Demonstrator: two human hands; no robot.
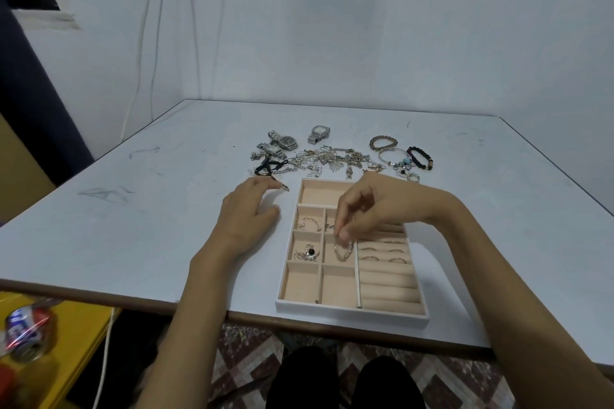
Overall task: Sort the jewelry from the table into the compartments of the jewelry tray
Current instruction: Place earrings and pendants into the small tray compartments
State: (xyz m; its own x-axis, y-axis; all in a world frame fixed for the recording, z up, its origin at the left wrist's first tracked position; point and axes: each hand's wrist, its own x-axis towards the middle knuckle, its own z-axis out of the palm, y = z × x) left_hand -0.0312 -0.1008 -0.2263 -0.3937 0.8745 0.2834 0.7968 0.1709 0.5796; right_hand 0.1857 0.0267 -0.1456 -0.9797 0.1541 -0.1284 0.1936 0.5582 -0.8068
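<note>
Right hand (375,206) above the tray (349,311): its grip pinches one end of a thin bracelet (344,251), apparently a chain, so that the slack settles into a middle compartment just left of the ring rolls (387,277). Left hand (246,211), grip released and fingers relaxed, rests on the worktop (159,216) just left of the tray, probably for balance. Unsorted jewelry (332,158) lies beyond the tray's far edge.
</note>
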